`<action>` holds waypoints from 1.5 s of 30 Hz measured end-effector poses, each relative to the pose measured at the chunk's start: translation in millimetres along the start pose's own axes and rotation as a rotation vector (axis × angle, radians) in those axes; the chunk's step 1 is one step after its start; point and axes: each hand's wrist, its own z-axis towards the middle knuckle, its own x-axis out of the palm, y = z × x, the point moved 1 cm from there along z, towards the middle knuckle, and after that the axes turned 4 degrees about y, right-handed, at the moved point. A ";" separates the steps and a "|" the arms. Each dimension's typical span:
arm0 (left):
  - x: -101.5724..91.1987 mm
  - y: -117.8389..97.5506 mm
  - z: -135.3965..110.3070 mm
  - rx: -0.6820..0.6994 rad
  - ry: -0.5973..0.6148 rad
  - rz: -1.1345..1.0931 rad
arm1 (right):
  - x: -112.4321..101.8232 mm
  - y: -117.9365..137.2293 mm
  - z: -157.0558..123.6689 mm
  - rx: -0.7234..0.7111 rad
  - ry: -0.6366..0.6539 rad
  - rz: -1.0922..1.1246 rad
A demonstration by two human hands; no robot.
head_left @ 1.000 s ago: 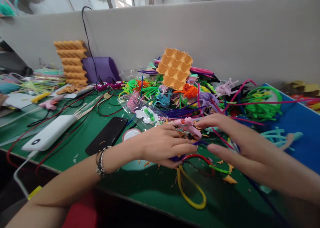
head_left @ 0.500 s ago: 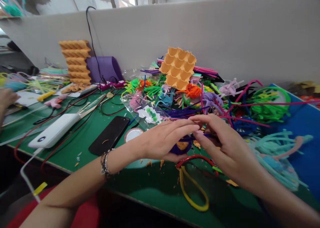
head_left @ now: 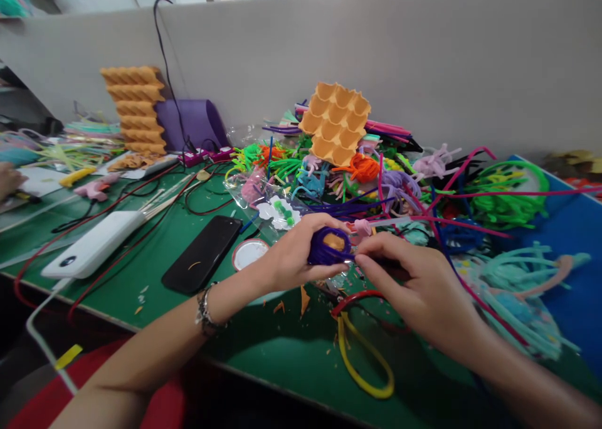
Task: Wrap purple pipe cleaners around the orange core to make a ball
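My left hand (head_left: 298, 253) is wrapped round a coil of dark purple pipe cleaner (head_left: 320, 247), its opening turned towards me. Inside the coil shows a piece of orange egg carton (head_left: 335, 241). At the coil's right edge, the thumb and forefinger of my right hand (head_left: 399, 266) pinch what looks like the purple pipe cleaner's end. Just beyond my fingertips lies a small pink object (head_left: 362, 227), partly hidden. Below the hands, a yellow loop (head_left: 364, 360) and a red curved strip (head_left: 360, 298) rest on the green table (head_left: 282, 341).
A black phone (head_left: 204, 253), a white power bank (head_left: 94, 244) and a round white lid (head_left: 250, 253) lie on the left. Behind, an egg carton sheet (head_left: 336, 121) leans on heaped pipe cleaners. A pink glue gun (head_left: 98, 186) lies near another person's hand (head_left: 9, 179). Cables cross the table.
My left hand has turned and lowered its fingers, so the purple coil now shows more fully. My right hand has moved slightly down, from beside the left fingers to the coil's right edge.
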 end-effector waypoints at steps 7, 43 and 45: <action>0.3 0.3 -1.0 -0.053 -0.013 -0.073 | 7.8 -6.4 4.6 0.024 0.023 0.072; 10.3 -2.4 -6.7 0.049 -0.137 -0.349 | 30.6 -19.4 5.7 0.026 0.037 0.477; 9.8 -2.5 -6.2 0.051 -0.140 -0.339 | 30.9 -19.7 5.8 0.025 0.050 0.484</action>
